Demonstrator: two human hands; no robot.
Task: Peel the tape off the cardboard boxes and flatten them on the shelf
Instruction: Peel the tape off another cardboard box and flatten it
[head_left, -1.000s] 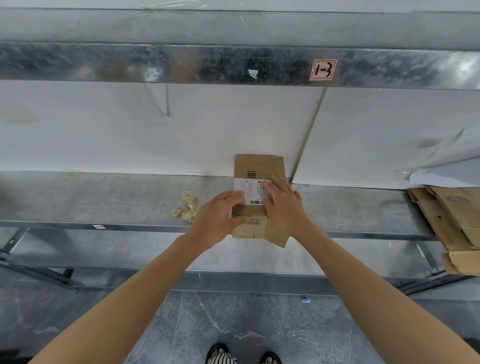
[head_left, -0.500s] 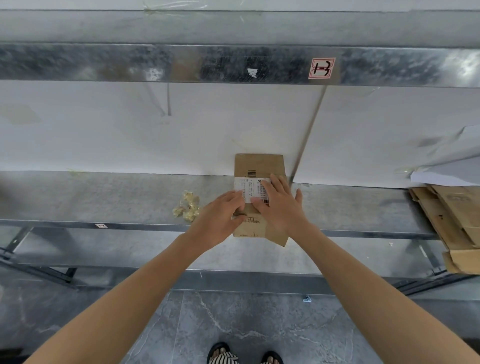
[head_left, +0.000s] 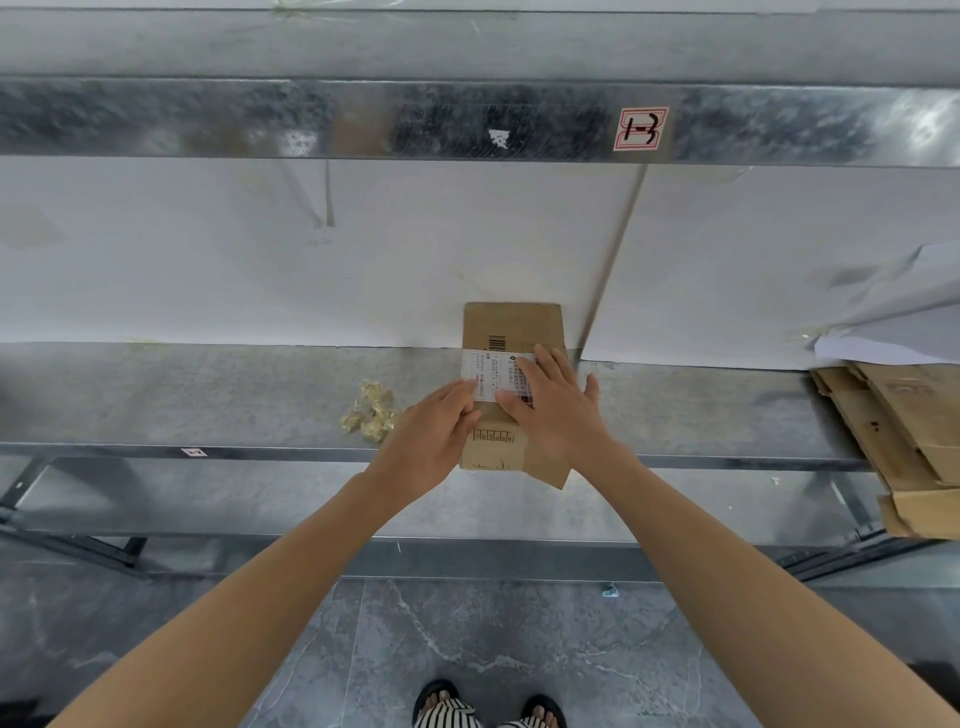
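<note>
A small brown cardboard box (head_left: 511, 327) lies flattened on the grey metal shelf (head_left: 208, 405), its near end hanging over the shelf's front edge. A white shipping label (head_left: 488, 371) crosses its middle. My left hand (head_left: 431, 441) rests on the box's left edge, fingers curled against the label's lower corner. My right hand (head_left: 558, 410) lies flat on the label and the box's right half, fingers spread. A crumpled wad of peeled yellowish tape (head_left: 371, 410) sits on the shelf just left of my left hand.
A stack of flattened cardboard (head_left: 904, 436) lies at the shelf's right end. White sheets (head_left: 260, 270) line the back wall. An upper shelf beam (head_left: 363, 119) with a red-bordered tag (head_left: 640, 129) runs overhead. A lower shelf and grey floor lie below.
My right hand has slid slightly left and flattened across the label, its fingers spreading. My left hand and the box have stayed almost in place.
</note>
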